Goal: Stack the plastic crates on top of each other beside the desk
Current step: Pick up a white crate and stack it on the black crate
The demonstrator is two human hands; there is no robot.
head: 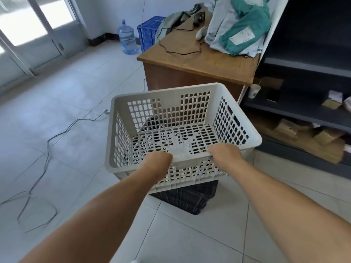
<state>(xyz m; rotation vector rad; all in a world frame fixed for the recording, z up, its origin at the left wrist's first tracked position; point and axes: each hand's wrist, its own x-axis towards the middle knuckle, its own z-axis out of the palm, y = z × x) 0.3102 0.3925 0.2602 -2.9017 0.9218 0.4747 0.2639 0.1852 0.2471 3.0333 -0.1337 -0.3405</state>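
An empty white perforated plastic crate (167, 95) fills the middle of the view, in front of the wooden desk (199, 61). My left hand (157, 162) and my right hand (226, 154) both grip its near rim, fingers curled over the edge. Below it stands a black plastic crate (190, 198) on the floor, mostly hidden by the white one; whether the two touch I cannot tell. A blue crate (148, 35) stands on the floor behind the desk's far left corner.
Grey parcels and a teal bag (241, 23) lie on the desk with a black cable (178, 51). A dark shelf unit (307, 88) with cardboard boxes stands at the right. A water bottle (127, 37) and loose cables (47, 147) are on the tiled floor at the left.
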